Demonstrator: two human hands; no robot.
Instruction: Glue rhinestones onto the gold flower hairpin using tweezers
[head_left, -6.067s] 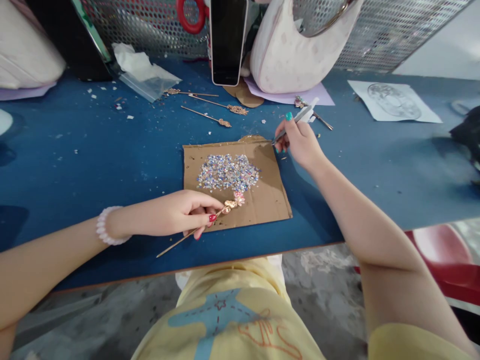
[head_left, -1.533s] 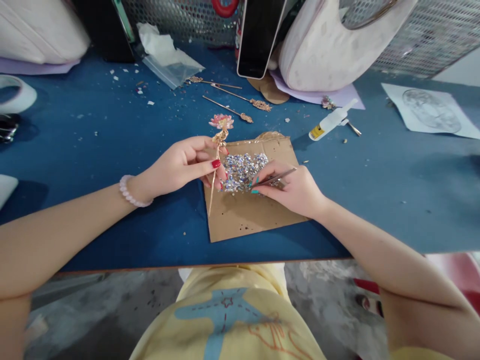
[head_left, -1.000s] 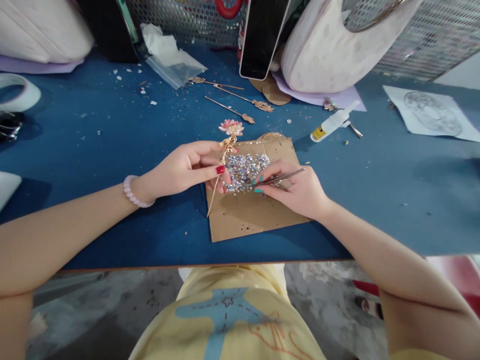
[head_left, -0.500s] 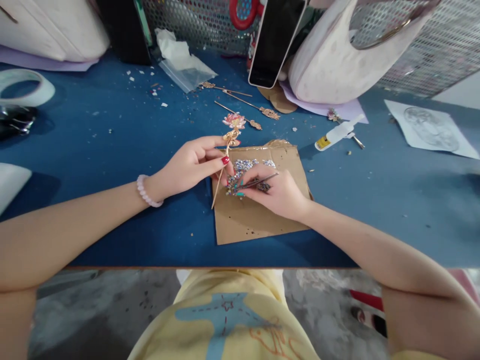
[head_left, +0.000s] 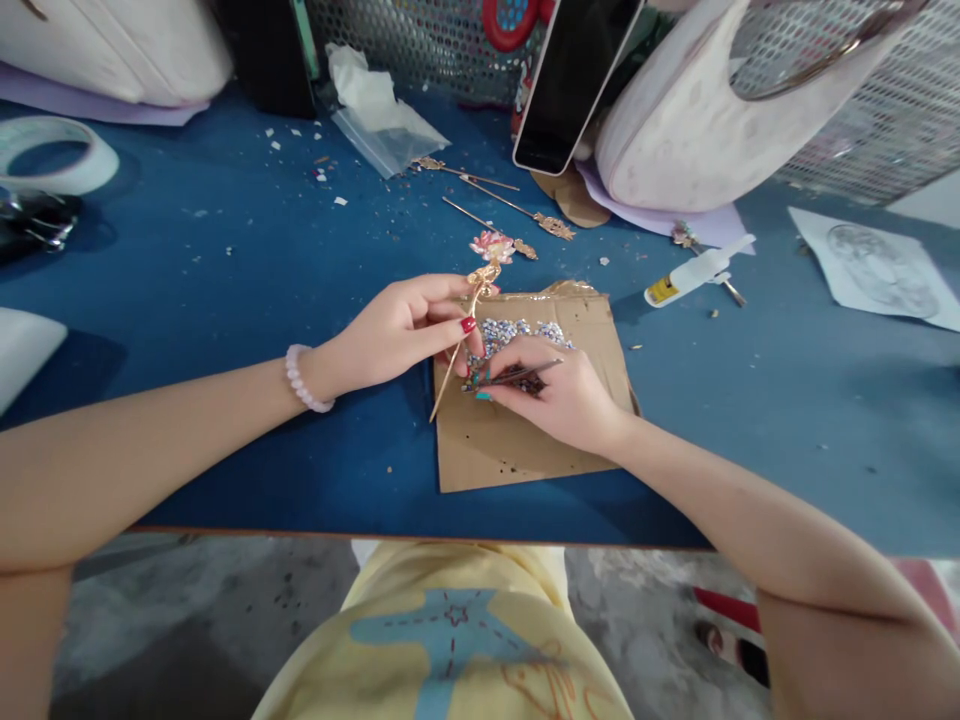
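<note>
In the head view, a flower-topped hairpin [head_left: 484, 276] was pinched in the left hand [head_left: 405, 325] by the cardboard's [head_left: 487, 450] left edge, stem slanting toward the near left. Tweezers [head_left: 541, 368] were pinched in the right hand [head_left: 576, 392], aimed left over glittering chips [head_left: 504, 333], the flower [head_left: 491, 247] beyond the far edge.

1. The cardboard [head_left: 540, 450] lies on the table [head_left: 225, 450], chips [head_left: 504, 331] scattered on it.
2. Left hand [head_left: 405, 335] at the cardboard's left edge, right hand [head_left: 574, 400] over its middle.
3. Behind the cardboard lie hairpins [head_left: 553, 226]; behind these, the phone [head_left: 574, 85].
4. The bottle [head_left: 690, 280] is right of the cardboard, the sheet [head_left: 881, 268] farther right.
5. The tape roll [head_left: 97, 176] lies far left.
</note>
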